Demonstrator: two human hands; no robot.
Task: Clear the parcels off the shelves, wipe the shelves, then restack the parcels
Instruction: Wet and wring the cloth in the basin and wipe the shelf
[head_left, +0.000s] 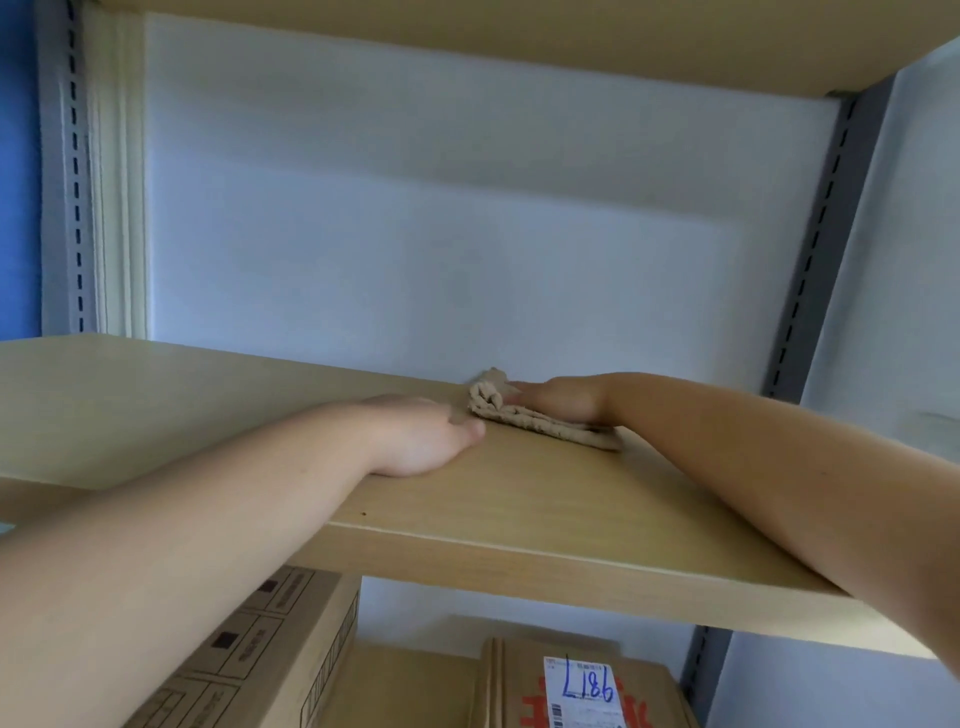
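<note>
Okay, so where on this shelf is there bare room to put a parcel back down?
The wooden shelf is bare left of the left hand, out to the slotted upright. The front strip between both forearms is free too. The back middle is crowded: the right hand presses the cloth there.

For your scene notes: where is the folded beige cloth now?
Head view: the folded beige cloth lies on the wooden shelf near the back wall, under the right hand.

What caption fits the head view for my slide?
Right hand presses a cloth flat on the bare shelf, left hand resting beside it; parcels sit on the shelf below.
</note>
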